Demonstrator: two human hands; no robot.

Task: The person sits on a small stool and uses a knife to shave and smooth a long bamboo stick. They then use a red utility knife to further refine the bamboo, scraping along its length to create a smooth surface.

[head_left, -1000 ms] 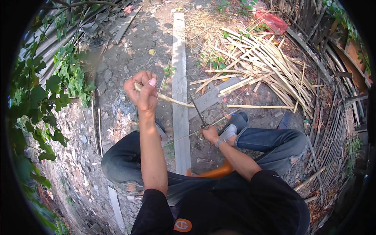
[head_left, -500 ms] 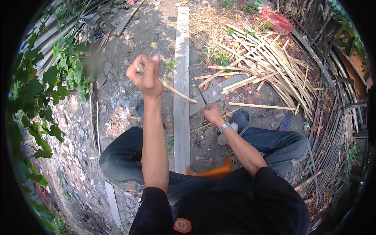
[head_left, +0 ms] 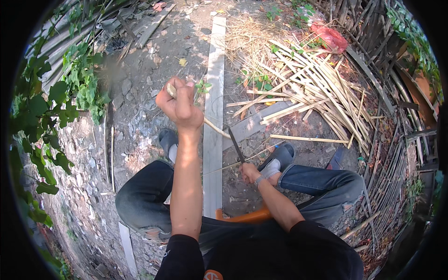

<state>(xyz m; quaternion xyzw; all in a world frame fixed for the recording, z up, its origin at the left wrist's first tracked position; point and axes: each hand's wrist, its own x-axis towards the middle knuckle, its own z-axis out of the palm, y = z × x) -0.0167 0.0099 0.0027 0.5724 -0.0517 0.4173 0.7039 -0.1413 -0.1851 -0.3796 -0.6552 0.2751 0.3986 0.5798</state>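
My left hand (head_left: 179, 105) is closed in a fist around a pale, slender wooden strip (head_left: 217, 129). The strip slants down to the right, over a long grey plank (head_left: 213, 172) lying on the ground between my legs. My right hand (head_left: 250, 172) grips a dark-bladed knife (head_left: 236, 145) low on the right side of that plank. Its blade points up and away, with the tip beside the strip's near end; whether they touch I cannot tell. My left fingers hide the strip's other end.
A heap of split pale strips (head_left: 317, 88) lies at the far right, with one loose strip (head_left: 308, 138) nearer. Another board (head_left: 254, 123) meets the long plank at an angle. An orange plastic seat (head_left: 247, 216) is under me. Leafy vines (head_left: 51, 126) hang at left.
My right hand has drawn the knife back toward me and slightly left, so the blade tip is now by the strip's end. My left hand has shifted slightly right and nearer.
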